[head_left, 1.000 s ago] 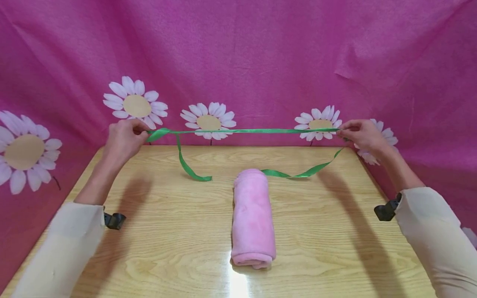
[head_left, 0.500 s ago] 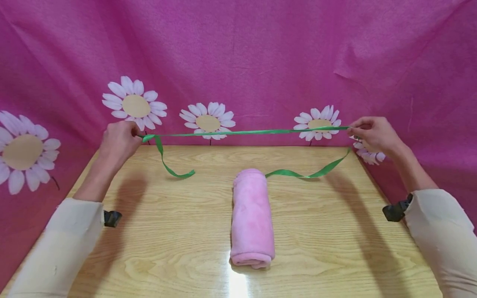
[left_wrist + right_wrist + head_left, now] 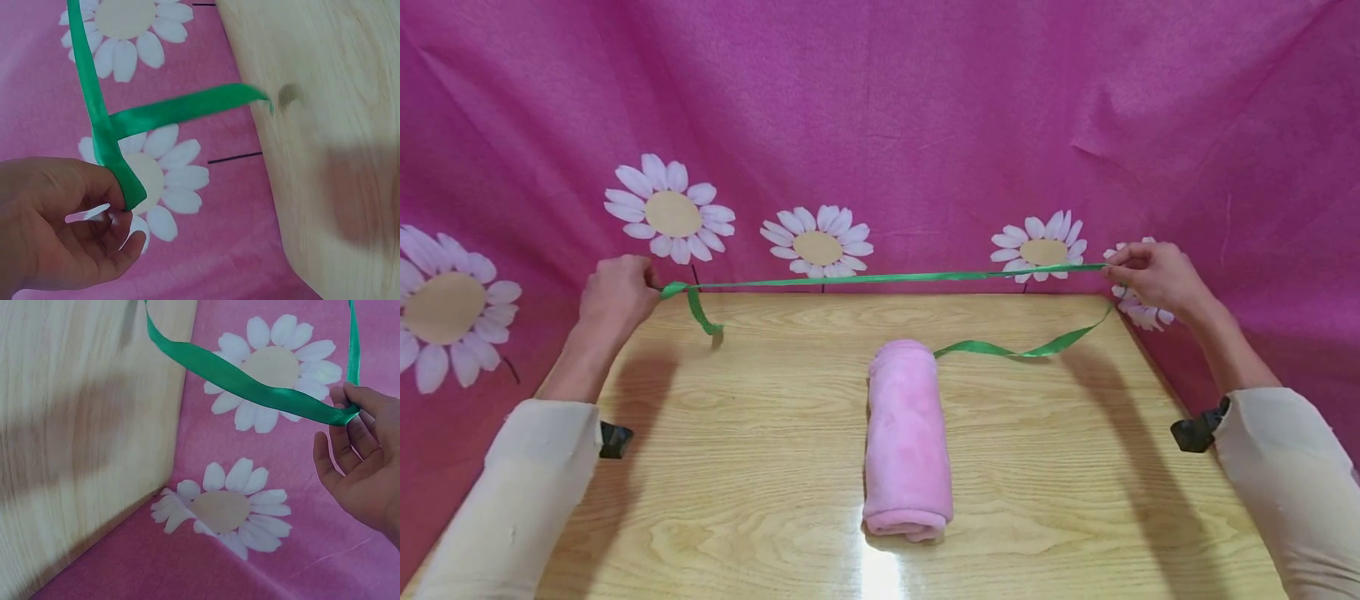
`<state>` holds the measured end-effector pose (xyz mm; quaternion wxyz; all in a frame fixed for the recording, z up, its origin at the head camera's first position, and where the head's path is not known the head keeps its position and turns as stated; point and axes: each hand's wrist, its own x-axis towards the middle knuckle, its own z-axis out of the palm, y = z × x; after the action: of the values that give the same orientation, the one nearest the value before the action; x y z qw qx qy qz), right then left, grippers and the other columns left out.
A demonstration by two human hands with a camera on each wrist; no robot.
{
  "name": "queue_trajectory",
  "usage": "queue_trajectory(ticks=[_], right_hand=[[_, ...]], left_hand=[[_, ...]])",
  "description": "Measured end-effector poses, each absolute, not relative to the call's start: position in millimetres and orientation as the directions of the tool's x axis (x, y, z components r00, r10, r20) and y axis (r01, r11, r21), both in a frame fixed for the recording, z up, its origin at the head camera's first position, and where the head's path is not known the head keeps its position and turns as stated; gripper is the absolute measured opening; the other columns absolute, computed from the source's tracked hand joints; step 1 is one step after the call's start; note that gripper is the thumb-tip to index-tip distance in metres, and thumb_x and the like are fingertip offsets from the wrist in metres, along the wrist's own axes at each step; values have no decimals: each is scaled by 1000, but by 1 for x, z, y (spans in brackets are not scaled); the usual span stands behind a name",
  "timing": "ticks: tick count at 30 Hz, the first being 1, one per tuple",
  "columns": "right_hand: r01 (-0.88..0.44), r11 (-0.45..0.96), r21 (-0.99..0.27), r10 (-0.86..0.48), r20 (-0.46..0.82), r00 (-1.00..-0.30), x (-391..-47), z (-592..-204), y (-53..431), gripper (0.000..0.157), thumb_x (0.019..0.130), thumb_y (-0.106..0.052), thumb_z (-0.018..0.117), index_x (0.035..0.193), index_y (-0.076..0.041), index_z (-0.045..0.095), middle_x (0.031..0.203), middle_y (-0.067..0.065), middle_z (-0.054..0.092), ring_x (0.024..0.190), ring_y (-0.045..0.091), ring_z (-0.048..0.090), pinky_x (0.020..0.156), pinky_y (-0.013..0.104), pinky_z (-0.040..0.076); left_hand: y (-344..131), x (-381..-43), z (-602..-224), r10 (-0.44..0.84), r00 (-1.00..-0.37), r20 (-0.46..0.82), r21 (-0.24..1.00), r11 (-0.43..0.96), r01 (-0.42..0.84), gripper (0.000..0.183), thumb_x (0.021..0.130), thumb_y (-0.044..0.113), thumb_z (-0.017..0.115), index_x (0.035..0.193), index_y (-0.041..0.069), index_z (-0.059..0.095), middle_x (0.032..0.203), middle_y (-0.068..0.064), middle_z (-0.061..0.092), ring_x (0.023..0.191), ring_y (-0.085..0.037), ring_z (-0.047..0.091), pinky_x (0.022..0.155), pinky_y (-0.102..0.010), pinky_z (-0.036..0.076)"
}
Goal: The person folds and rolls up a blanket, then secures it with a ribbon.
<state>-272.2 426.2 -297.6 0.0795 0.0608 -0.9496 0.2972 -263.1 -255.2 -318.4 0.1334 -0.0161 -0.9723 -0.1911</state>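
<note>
A green satin ribbon [image 3: 865, 278] is stretched between both hands above the far edge of the table. My left hand [image 3: 619, 292] pinches it near one end, and a short tail hangs from the fingers, plain in the left wrist view as a ribbon tail [image 3: 187, 107]. At the other side my right hand [image 3: 1161, 277] pinches the ribbon between thumb and finger. From there a longer tail [image 3: 250, 387] droops to the table and runs behind a rolled pink fleece blanket [image 3: 908, 442]. The roll lies lengthwise in the middle of the table.
The wooden table [image 3: 760, 467] has a light grain and a bright reflection at its front. Behind it and along the sides hangs a magenta cloth [image 3: 880, 125] printed with white daisies. Dark wrist cameras [image 3: 1197, 432] sit at both cuffs.
My hands have moved farther apart, lengthening the stretched ribbon. The left hand has gone left and lower, and its hanging tail now looks shorter. The pink roll stays in place.
</note>
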Motion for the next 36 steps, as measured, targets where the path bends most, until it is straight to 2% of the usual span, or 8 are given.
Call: queue_trajectory(ticks=[3,9,13,17,21,27,33,36], right_hand=[[-161,812,-560,-60,194,-979,-270,-300,431,22,94,-14,70,101,7,67,78,-6,71,66,-1,57,54,23,46],[-115,808,-578,-7,185,-983,-267,-308,448,27,96,-17,68,105,9,66,74,-19,67,69,-4,58,56,21,45],[-82,804,-589,31,179,-983,-266,-313,459,33,96,-21,69,107,10,65,78,-7,72,70,-5,59,56,21,43],[-66,850,-523,29,172,-985,-263,-316,467,36,97,-24,68,108,10,64,88,12,73,70,-7,53,57,21,44],[-84,891,-447,9,201,-979,-261,-318,472,34,96,-23,69,105,9,65,94,24,71,69,-10,48,55,22,44],[-96,899,-427,18,254,-967,-259,-322,478,28,94,-18,71,104,7,69,92,24,71,66,-11,45,53,22,41],[-79,902,-425,37,259,-965,-258,-323,480,27,95,-21,69,103,5,69,86,16,70,66,1,48,52,25,41],[-85,905,-416,35,273,-961,-259,-328,477,26,95,-19,69,103,5,69,84,16,70,63,1,49,51,26,41]], left_hand=[[-263,-264,-320,-30,-971,235,356,933,57,6,78,-1,57,80,-3,62,82,-29,59,78,-54,56,63,-60,44],[-276,-265,-323,-60,-979,195,363,932,15,8,81,2,57,83,-4,63,82,-27,59,79,-52,55,67,-59,45],[-281,-264,-325,-69,-978,195,373,928,9,13,83,3,57,90,-6,64,87,-29,60,82,-53,55,70,-60,45],[-282,-263,-327,-76,-970,232,391,920,21,19,85,2,55,96,-10,65,93,-32,62,85,-55,55,73,-61,44],[-284,-263,-330,-100,-943,319,401,915,38,21,84,-1,52,95,-9,68,95,-34,62,85,-58,55,73,-63,44],[-295,-262,-334,-146,-917,370,402,915,16,20,85,-2,50,93,-9,67,92,-34,62,84,-56,54,73,-63,43],[-307,-260,-339,-181,-929,323,423,905,-29,24,88,1,49,98,-12,66,96,-34,61,88,-55,53,78,-63,43],[-309,-261,-342,-180,-942,285,434,900,-41,25,89,2,48,101,-11,66,99,-34,62,91,-56,54,79,-63,43]])
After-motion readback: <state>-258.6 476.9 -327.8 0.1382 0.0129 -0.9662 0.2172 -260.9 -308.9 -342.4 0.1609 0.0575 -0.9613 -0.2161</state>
